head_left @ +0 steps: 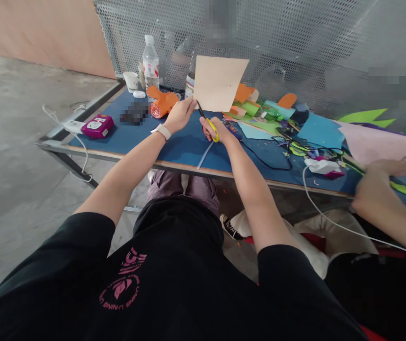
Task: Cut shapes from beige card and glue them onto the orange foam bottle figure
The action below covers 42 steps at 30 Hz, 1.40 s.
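A tan sheet of paper [220, 84] is held up above the table, pinched at its lower left corner by my left hand [182, 113]. My right hand [212, 130] grips yellow-handled scissors [215, 130], whose dark blades point up to the sheet's lower left edge. Whether the blades are open or closed on the paper I cannot tell. Below my right hand a thin pale strip [206, 155] lies on the blue tabletop, reaching its front edge. Just left of my left hand sits a crumpled orange paper piece [163, 103].
Coloured paper and scraps [260, 111] pile up on the right. At the back left stand a water bottle [150, 64] and a paper cup [131, 81]. A purple box [97, 126] sits near the left edge. Another person's arm [387, 199] works at the right beside a white cable [316, 208].
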{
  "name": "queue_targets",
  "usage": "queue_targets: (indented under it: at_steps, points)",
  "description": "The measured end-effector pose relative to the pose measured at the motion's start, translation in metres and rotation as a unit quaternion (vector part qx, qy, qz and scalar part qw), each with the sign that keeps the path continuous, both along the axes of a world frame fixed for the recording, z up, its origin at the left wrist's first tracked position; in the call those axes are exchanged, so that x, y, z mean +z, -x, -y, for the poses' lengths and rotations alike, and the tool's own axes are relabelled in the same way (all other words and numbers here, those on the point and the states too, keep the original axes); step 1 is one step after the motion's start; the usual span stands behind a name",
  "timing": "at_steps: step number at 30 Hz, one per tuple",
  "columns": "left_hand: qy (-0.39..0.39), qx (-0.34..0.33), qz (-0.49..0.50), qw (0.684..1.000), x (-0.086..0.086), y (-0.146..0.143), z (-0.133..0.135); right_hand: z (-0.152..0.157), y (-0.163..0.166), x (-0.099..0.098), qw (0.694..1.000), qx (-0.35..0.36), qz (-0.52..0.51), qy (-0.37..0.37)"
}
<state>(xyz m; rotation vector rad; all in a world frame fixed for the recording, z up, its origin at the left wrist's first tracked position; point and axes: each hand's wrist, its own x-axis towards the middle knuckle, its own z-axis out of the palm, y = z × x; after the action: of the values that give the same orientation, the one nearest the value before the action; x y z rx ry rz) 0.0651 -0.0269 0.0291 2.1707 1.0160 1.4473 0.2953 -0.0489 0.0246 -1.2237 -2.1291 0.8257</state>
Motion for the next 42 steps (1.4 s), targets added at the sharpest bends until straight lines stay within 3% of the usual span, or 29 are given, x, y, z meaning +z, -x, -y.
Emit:
queue_targets:
  at_steps: [6, 15, 19, 31, 36, 42]
  points:
    - [0.009, 0.057, -0.037, 0.998, -0.012, 0.006, -0.020, -0.008, -0.001, -0.005, 1.000, 0.004, 0.002, -0.004]
    - [0.007, 0.048, -0.008, 0.999, -0.012, 0.007, -0.020, 0.006, 0.003, 0.005, 1.000, -0.001, 0.000, 0.002]
    - [0.006, 0.015, 0.011, 1.000, -0.014, 0.009, -0.023, 0.009, 0.002, 0.006, 1.000, 0.000, 0.003, -0.003]
    - [0.000, 0.027, 0.015, 1.000, -0.001, 0.004, -0.004, -0.014, -0.002, -0.009, 1.000, 0.008, 0.008, -0.015]
    - [0.013, 0.037, 0.011, 0.999, 0.003, 0.002, -0.001, -0.008, 0.002, -0.003, 1.000, -0.012, 0.023, -0.012]
    - [-0.004, 0.002, 0.023, 1.000, 0.006, 0.001, 0.006, 0.002, 0.006, 0.003, 1.000, -0.018, 0.012, -0.013]
